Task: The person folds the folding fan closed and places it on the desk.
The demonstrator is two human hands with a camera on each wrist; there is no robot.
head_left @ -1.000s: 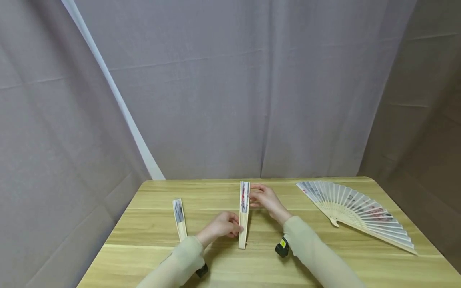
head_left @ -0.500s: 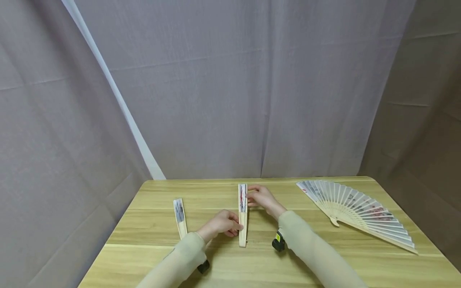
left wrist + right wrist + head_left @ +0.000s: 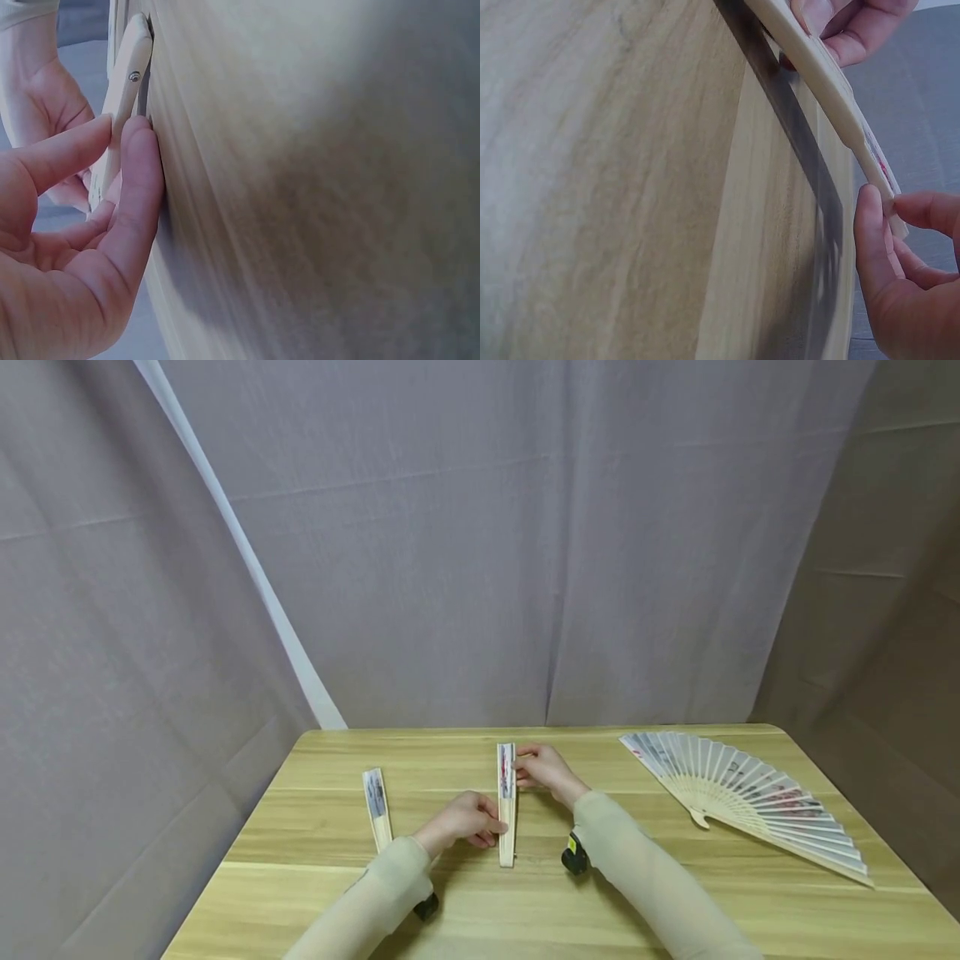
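Head view: your left hand pinches the lower part of the closed fan, which lies upright in the frame's lower centre on the wooden table. Your right hand grips the fan's upper end w/ curled fingers. A second closed fan lies to the left, well apart. An open fan is spread flat at centre right. Grey curtain fills the upper frame.

Left wrist view: thumb and forefinger pinch the fan's guard stick near its rivet, upper left, against the table edge.

Right wrist view: your right hand, lower right, holds the fan tip btw thumb and fingers; your left hand clasps the same stick at top right.
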